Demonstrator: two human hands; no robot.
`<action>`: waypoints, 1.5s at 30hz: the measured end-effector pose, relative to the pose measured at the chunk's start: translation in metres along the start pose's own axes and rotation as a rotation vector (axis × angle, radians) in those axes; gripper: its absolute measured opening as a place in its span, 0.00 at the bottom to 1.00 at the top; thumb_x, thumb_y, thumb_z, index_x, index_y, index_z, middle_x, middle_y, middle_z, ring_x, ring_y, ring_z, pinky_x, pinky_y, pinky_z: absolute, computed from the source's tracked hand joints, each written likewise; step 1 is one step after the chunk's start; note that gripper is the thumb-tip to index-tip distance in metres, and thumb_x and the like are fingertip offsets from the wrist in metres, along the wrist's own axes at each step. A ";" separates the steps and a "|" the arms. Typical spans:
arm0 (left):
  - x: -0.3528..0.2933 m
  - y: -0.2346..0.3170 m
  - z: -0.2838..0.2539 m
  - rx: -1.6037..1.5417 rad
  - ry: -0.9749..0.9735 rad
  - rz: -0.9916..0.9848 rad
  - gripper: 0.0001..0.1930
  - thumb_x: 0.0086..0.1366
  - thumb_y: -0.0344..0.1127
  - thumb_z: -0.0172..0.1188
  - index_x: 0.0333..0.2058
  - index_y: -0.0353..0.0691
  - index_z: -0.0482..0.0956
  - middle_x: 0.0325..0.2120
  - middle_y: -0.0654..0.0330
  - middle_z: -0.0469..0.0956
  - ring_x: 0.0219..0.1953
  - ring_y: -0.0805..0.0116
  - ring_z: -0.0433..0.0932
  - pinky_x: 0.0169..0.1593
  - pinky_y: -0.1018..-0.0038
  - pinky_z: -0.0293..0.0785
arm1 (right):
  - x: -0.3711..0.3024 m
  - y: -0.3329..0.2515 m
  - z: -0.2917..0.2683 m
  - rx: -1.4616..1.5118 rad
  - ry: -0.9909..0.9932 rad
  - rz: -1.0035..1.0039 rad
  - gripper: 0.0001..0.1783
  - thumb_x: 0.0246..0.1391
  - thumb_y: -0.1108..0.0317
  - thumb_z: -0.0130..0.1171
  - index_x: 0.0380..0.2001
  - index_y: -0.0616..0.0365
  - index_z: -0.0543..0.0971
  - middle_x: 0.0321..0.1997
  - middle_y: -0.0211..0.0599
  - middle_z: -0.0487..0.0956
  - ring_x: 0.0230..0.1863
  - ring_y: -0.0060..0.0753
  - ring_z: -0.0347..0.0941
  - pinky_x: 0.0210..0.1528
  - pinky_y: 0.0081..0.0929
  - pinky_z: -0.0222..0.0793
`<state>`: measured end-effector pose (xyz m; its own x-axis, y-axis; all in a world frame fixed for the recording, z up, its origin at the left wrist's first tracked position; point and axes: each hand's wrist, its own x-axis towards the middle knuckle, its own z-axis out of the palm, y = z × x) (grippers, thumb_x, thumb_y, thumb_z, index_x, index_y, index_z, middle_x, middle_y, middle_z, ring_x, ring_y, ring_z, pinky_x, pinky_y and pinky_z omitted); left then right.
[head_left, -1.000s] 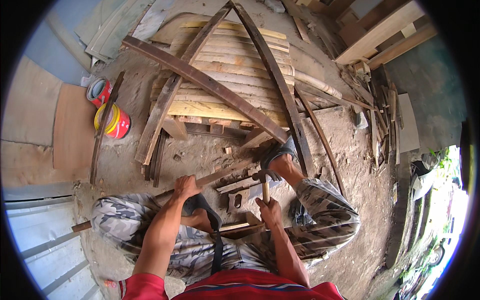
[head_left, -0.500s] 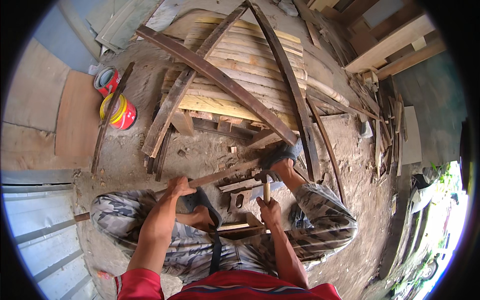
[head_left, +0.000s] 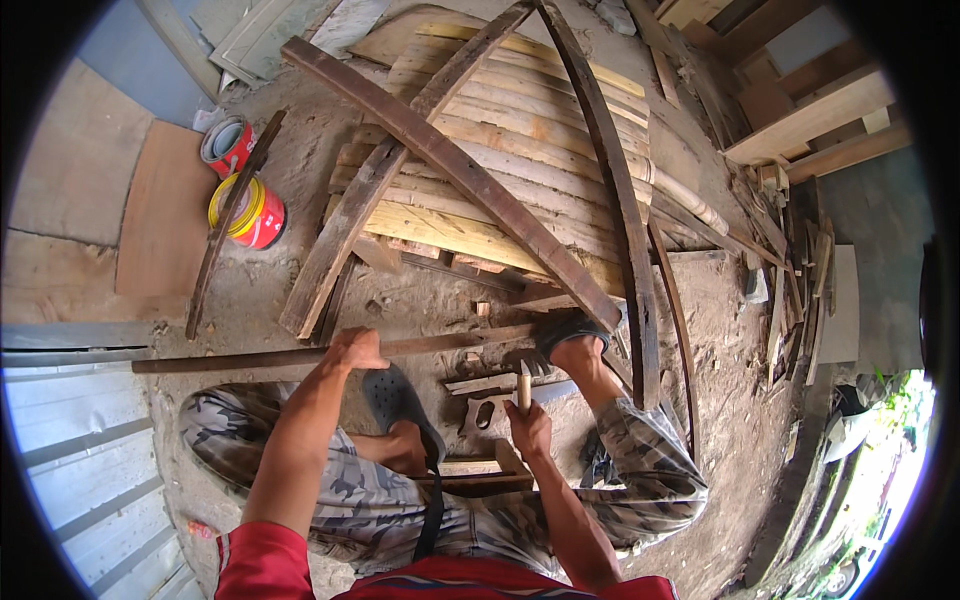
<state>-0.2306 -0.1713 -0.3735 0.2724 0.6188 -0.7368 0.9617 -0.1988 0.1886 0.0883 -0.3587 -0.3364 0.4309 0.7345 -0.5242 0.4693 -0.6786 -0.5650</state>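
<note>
I sit on sandy ground with both legs out in camouflage trousers. My left hand [head_left: 355,349] grips a long thin wooden strip [head_left: 250,358] that runs across my lap from the left toward my right foot [head_left: 572,335]. My right hand [head_left: 527,422] is closed around the wooden handle of a tool [head_left: 522,385] held upright; its head is hidden near the strip. A small hand saw [head_left: 490,410] lies on the ground just left of that hand. A dark sandal [head_left: 398,398] is on my left foot.
Curved dark planks [head_left: 470,180] lie across a stack of pale boards [head_left: 500,160] ahead. Two paint cans [head_left: 245,210] stand at the left beside a plywood sheet [head_left: 165,210]. Corrugated metal [head_left: 80,450] is at lower left, scrap timber [head_left: 800,290] at right.
The view has tilted down slightly. My left hand has shifted along the strip and closed firmly on it; my right hand keeps the tool upright in about the same place.
</note>
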 end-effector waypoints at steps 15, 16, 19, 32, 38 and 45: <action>-0.008 0.005 -0.023 -0.040 -0.095 -0.015 0.27 0.45 0.50 0.67 0.36 0.30 0.83 0.35 0.41 0.82 0.39 0.50 0.83 0.45 0.63 0.79 | 0.017 -0.091 -0.016 -0.021 0.128 -0.270 0.21 0.58 0.52 0.60 0.32 0.63 0.78 0.21 0.60 0.78 0.27 0.62 0.78 0.25 0.46 0.72; -0.008 0.007 -0.024 -0.014 -0.098 -0.008 0.29 0.46 0.51 0.67 0.39 0.29 0.83 0.37 0.41 0.82 0.41 0.50 0.82 0.46 0.63 0.79 | 0.022 -0.080 -0.007 -0.041 0.137 -0.269 0.22 0.57 0.51 0.60 0.31 0.64 0.77 0.23 0.60 0.78 0.29 0.63 0.78 0.27 0.47 0.72; -0.004 0.009 -0.010 0.054 -0.062 0.003 0.28 0.45 0.50 0.68 0.40 0.31 0.83 0.39 0.42 0.82 0.43 0.50 0.82 0.47 0.61 0.78 | 0.012 -0.046 0.007 -0.135 -0.001 -0.095 0.27 0.54 0.46 0.62 0.31 0.65 0.77 0.27 0.61 0.79 0.35 0.63 0.78 0.34 0.47 0.72; -0.076 0.037 -0.043 -0.012 0.256 0.221 0.19 0.46 0.44 0.65 0.33 0.36 0.84 0.30 0.44 0.82 0.36 0.49 0.83 0.44 0.59 0.78 | -0.094 -0.128 -0.066 -0.114 -0.218 -0.440 0.25 0.54 0.49 0.65 0.32 0.66 0.77 0.25 0.61 0.77 0.33 0.65 0.77 0.32 0.48 0.71; -0.162 0.076 -0.088 0.016 0.196 0.278 0.20 0.47 0.46 0.65 0.32 0.33 0.83 0.26 0.42 0.81 0.35 0.45 0.83 0.45 0.57 0.77 | -0.147 -0.141 -0.087 -0.100 -0.590 -0.551 0.26 0.53 0.50 0.67 0.39 0.65 0.79 0.24 0.51 0.77 0.25 0.41 0.76 0.30 0.38 0.70; -0.242 0.104 -0.142 0.129 0.227 0.249 0.22 0.48 0.45 0.66 0.37 0.34 0.81 0.24 0.43 0.81 0.33 0.44 0.82 0.45 0.56 0.78 | -0.179 -0.138 -0.106 0.022 -0.773 -0.669 0.22 0.54 0.57 0.67 0.43 0.66 0.77 0.27 0.50 0.79 0.26 0.43 0.74 0.32 0.37 0.71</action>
<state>-0.1925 -0.2339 -0.0832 0.5112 0.6897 -0.5128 0.8575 -0.4496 0.2502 0.0285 -0.3967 -0.0970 -0.5333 0.7652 -0.3606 0.4135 -0.1361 -0.9003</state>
